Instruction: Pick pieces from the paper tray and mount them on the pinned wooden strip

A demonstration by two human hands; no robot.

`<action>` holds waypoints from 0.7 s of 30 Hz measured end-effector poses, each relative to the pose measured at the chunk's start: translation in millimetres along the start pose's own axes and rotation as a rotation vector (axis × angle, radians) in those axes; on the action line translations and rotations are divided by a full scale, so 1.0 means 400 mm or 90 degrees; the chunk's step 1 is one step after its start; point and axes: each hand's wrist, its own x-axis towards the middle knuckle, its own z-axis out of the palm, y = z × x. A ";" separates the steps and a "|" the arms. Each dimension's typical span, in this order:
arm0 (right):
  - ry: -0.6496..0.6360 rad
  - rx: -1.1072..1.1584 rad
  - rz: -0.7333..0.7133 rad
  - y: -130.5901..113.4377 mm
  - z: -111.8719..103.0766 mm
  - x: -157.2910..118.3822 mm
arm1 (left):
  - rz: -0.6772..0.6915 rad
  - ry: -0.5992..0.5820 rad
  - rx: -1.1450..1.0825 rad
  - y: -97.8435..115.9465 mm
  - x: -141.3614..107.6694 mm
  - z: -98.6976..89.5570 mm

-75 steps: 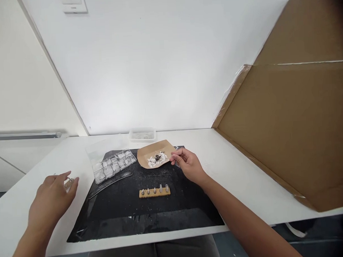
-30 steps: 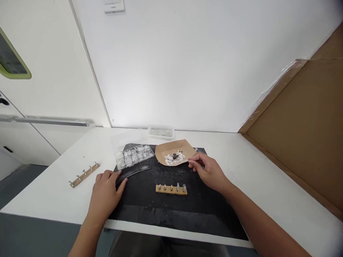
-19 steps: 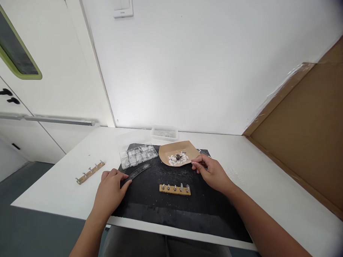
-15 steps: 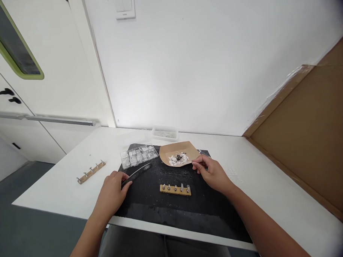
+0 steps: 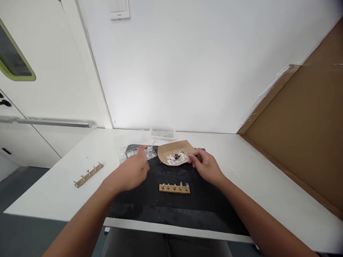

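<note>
My left hand (image 5: 133,170) is smeared by motion over the front of the clear compartment box (image 5: 153,154), whose cells hold pale pieces. The hand hides part of the box, and what its fingers hold cannot be made out. At the right edge of the brown paper sheet (image 5: 172,147), my right hand (image 5: 204,165) pinches the rim between thumb and fingers. White bits (image 5: 172,160) and a dark clump (image 5: 177,156) lie on the paper. Nearer me is a nail-tip stand (image 5: 174,188) with metal pegs; pale nail tips sit on its two right pegs.
A second pegged stand (image 5: 88,175) lies on the white table (image 5: 58,192) at left. Behind the paper is a translucent tub (image 5: 162,134) against the wall. A black mat (image 5: 169,214) with white specks lies beneath the work. Cardboard (image 5: 303,131) stands along the right.
My left hand has moved up and right from the mat's left side to the compartment box. The curved strip beside it is no longer visible. My right hand stays at the paper's edge.
</note>
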 end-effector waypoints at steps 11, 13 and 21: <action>0.090 -0.024 -0.056 -0.073 0.015 0.085 | 0.164 -0.180 -0.400 -0.043 0.236 0.135; 0.103 -0.009 -0.065 -0.060 0.030 0.083 | 0.129 -0.169 -0.446 -0.041 0.228 0.145; 0.151 -0.044 -0.117 -0.065 0.053 0.065 | 0.085 -0.079 -0.480 -0.015 0.247 0.186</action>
